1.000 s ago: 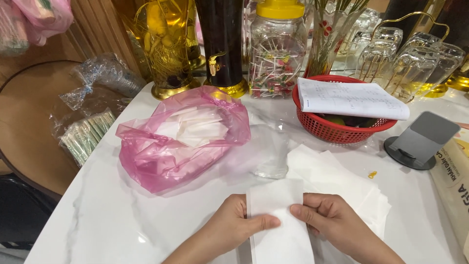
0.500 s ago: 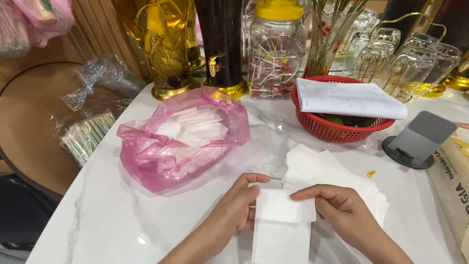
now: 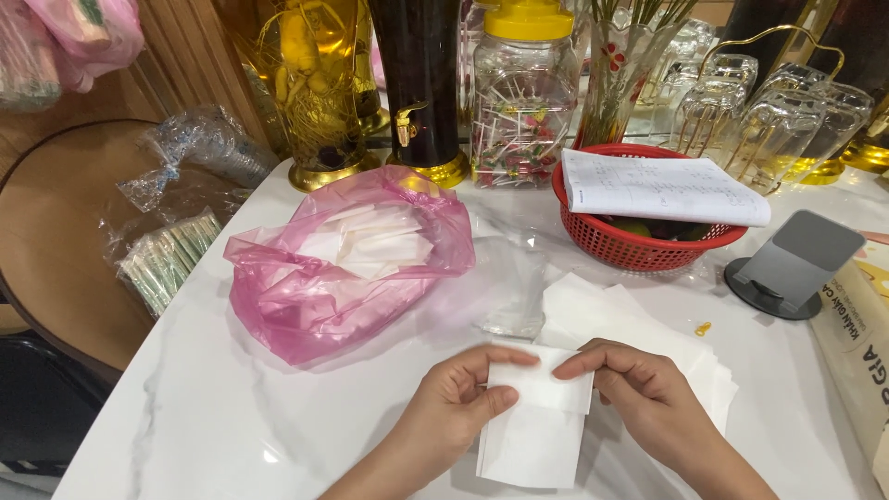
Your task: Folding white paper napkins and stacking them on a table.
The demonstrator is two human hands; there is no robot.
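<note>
My left hand (image 3: 458,403) and my right hand (image 3: 639,393) both pinch a white paper napkin (image 3: 532,431) near the front of the white marble table (image 3: 204,407). Its top edge is folded down over the lower part, with my fingertips along the fold. A stack of flat white napkins (image 3: 630,319) lies just behind my right hand. A pink plastic bag (image 3: 343,264) holding folded white napkins sits open to the left behind my hands.
A clear empty plastic wrapper (image 3: 514,282) lies between bag and stack. A red basket (image 3: 639,245) with a paper sheet on top, a grey phone stand (image 3: 792,268), jars, a dark dispenser (image 3: 421,88) and upturned glasses (image 3: 769,125) line the back. A round wooden table (image 3: 56,241) stands left.
My hands have folded the napkin's upper part down over itself. The fold line has moved lower, and both hands now sit closer together on it.
</note>
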